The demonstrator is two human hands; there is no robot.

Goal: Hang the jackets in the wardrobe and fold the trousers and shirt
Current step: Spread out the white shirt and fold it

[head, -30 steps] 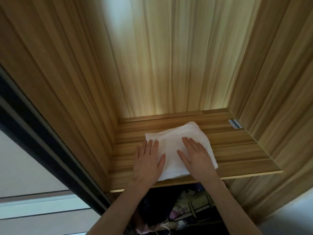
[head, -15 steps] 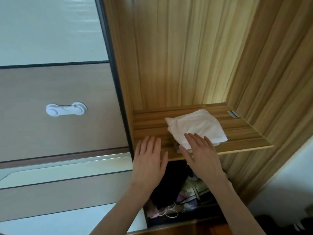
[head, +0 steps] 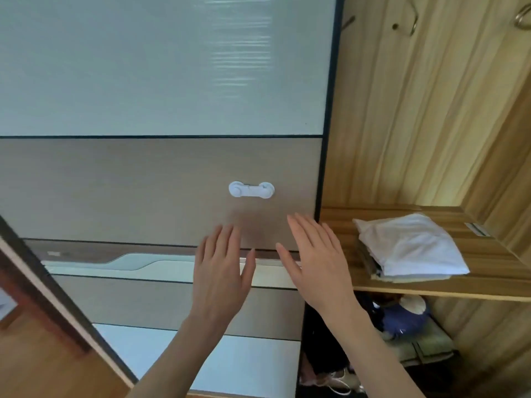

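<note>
Both hands hang in the air in front of the wardrobe's sliding door (head: 161,182), backs to the camera and holding nothing; the left hand (head: 219,275) has its fingers straight and close together with the thumb out to the side, and the right hand (head: 314,265) is likewise flat, fingers extended and slightly fanned, thumb apart; neither touches the door or the clothing as far as the view shows. To the right of the right hand, inside the open wooden compartment, the folded white shirt (head: 411,247) lies on the wooden shelf (head: 488,285), resting on top of another folded garment whose darker and beige edges show at its left and front sides; what that lower garment is cannot be told. A small white label (head: 477,228) sits on the shelf near the right wall, apart from the shirt. On the door's brown panel, above and between the hands, is a white child-safety latch (head: 250,190); a frosted pale panel (head: 161,64) fills the door above it. Below the shelf sit a navy blue bundle (head: 402,315) and a greenish fabric storage box (head: 422,347), with dark clothing (head: 321,349) to their left; metal hooks (head: 412,15) show at the top of the wooden back wall.
</note>
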